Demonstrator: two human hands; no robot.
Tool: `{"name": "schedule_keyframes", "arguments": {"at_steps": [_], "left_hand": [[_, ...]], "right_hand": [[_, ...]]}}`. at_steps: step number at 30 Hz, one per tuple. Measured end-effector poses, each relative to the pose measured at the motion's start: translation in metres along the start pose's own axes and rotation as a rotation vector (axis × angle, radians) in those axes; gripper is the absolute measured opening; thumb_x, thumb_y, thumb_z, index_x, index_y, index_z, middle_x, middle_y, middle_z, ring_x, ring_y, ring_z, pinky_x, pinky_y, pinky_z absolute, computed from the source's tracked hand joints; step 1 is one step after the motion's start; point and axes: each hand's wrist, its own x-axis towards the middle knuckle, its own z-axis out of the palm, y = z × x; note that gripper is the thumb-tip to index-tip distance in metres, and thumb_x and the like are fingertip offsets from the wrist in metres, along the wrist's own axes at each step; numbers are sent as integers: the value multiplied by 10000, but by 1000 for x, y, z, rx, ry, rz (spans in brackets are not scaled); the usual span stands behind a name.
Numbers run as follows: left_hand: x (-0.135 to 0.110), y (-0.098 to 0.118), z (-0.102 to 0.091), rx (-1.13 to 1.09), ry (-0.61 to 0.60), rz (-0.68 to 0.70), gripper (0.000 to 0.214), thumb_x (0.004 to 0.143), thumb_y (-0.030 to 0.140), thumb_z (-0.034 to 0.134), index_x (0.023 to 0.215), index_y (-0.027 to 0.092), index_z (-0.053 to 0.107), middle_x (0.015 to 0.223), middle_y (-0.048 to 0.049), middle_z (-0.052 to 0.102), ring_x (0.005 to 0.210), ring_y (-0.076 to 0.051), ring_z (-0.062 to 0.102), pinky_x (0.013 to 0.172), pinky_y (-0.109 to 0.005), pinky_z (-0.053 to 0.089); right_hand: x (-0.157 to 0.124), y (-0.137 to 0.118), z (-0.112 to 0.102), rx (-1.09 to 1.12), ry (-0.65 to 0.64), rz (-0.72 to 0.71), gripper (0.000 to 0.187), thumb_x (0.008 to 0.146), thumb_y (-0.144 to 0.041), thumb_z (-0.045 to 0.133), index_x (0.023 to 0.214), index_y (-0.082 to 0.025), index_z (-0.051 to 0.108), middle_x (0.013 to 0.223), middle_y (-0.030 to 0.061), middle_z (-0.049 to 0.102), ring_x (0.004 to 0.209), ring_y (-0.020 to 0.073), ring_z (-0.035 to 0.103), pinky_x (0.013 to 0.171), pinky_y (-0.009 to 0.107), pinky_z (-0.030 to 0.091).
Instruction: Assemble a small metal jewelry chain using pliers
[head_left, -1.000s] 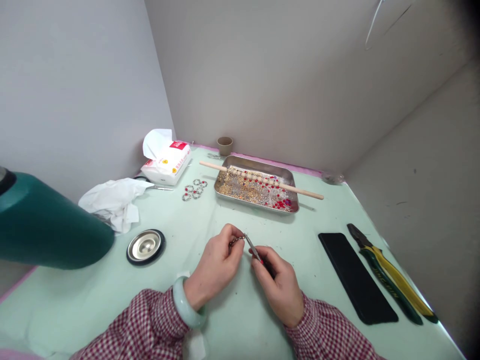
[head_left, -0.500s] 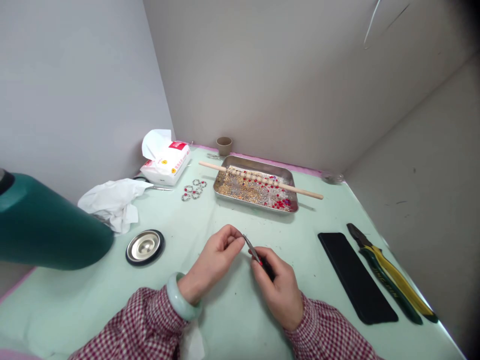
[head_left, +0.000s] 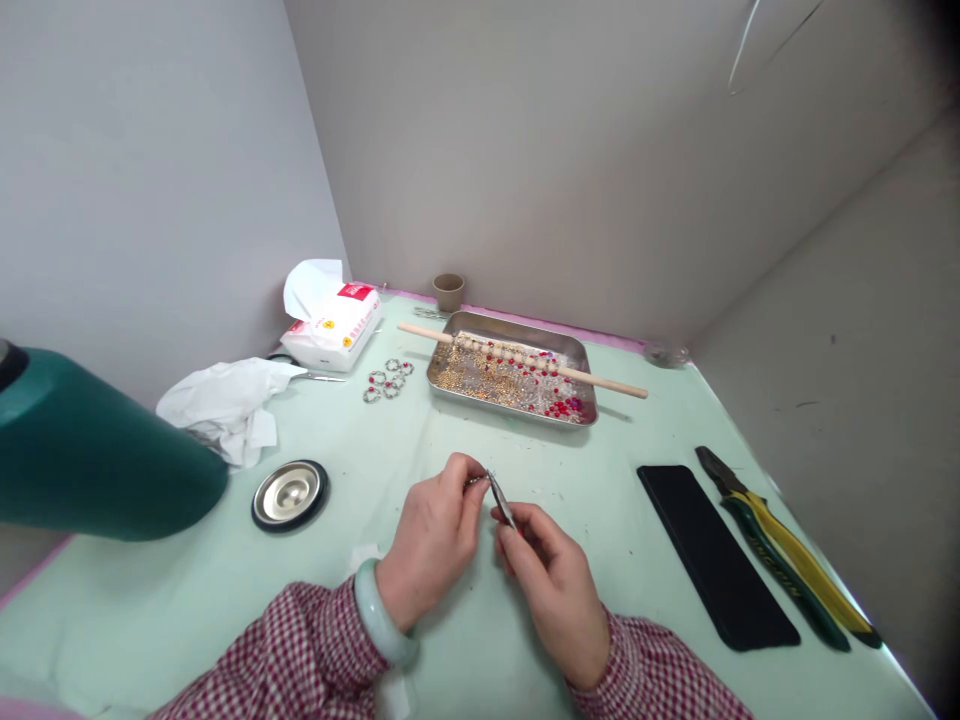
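My right hand [head_left: 561, 592] is closed around slim needle-nose pliers [head_left: 502, 506], whose silver jaws point up and left, with a bit of red handle showing. My left hand [head_left: 435, 535] pinches a tiny silvery beaded piece [head_left: 475, 481], mostly hidden by the fingers. The pliers' tips meet that piece just beyond my left fingertips. Farther off, several small silver rings with red beads [head_left: 387, 380] lie in a cluster. To their right sits a metal tray [head_left: 512, 408] of gold, clear and red beads, with a wooden stick [head_left: 611, 386] laid across it, carrying small beaded rings.
On the left are a green bottle [head_left: 112, 450], its round lid [head_left: 289, 495], crumpled tissue [head_left: 232, 395] and a tissue pack [head_left: 334, 325]. A brown cup [head_left: 448, 291] stands behind the tray. A black case [head_left: 716, 555] and green-yellow pliers [head_left: 784, 550] lie at right.
My left hand has turned and drawn its fingers together, bringing more of the beaded piece into view. My right hand has shifted slightly, with the pliers still at my left fingertips.
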Motion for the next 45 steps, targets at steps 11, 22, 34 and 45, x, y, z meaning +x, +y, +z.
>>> {"name": "schedule_keyframes", "arguments": {"at_steps": [11, 22, 34, 45], "left_hand": [[11, 0, -7, -502, -70, -166, 126, 863, 280, 480, 787, 179, 488, 664, 28, 477, 602, -103, 430, 571, -226, 350], [12, 0, -8, -1117, -291, -504, 204, 822, 338, 566, 822, 212, 407, 503, 109, 183, 432, -54, 100, 396, -188, 87], [13, 4, -8, -969, -253, -459, 173, 841, 342, 527, 840, 199, 430, 497, 106, 203, 432, -59, 147, 409, -194, 131], [14, -3, -9, -308, -91, -96, 134, 874, 274, 433, 828, 186, 524, 735, 4, 545, 721, -145, 497, 657, -255, 367]], "right_hand": [[7, 2, -11, -36, 59, 1, 241, 867, -370, 493, 978, -169, 567, 742, 17, 573, 619, 132, 499, 572, 231, 438], [5, 4, -9, -84, 8, -104, 193, 888, -304, 481, 1007, -179, 567, 822, 26, 597, 737, 146, 555, 680, 249, 460], [5, 5, -7, -165, 18, -145, 198, 887, -269, 474, 1024, -173, 580, 778, 17, 578, 715, 141, 552, 660, 232, 461], [14, 2, -27, -457, 16, -369, 157, 865, -207, 470, 984, -177, 568, 795, 41, 600, 690, 159, 555, 640, 277, 448]]}}
